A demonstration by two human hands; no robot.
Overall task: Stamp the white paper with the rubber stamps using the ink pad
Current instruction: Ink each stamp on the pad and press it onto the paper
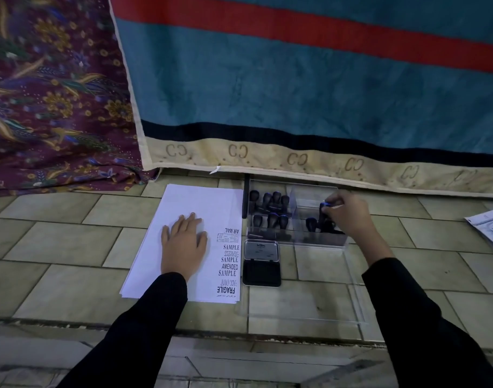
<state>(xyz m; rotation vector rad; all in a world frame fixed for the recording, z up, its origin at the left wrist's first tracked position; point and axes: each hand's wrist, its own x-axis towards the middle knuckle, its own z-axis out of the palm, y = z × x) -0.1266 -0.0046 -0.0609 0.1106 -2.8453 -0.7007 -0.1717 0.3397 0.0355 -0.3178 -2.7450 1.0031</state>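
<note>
Left hand [183, 242] spread flat on white paper [167, 264] beside open ink pad [261, 261]. Right hand [347, 212] pinching a rubber stamp [322, 217] in clear box [318, 240]. Stamp face hidden; lowest imprint illegible.

The floor [57, 239] is laid with pale greenish-grey stone tiles in staggered rows, their joints dark and a little worn. Along its far edge hangs a big teal cloth [295, 79], crossed by a broad red stripe [323, 29] near the top and a black band above a cream hem [267, 156] printed with paired letter C marks. Its lower edge reaches down to the tiles. To the left of it drapes a maroon cloth [49, 93] patterned with gold flowers, blue leaves and birds, bunched where it meets the floor. At the near edge the tiles end in a rough step [71, 323] down to a lower, shadowed level. The light is dim and cool.
</note>
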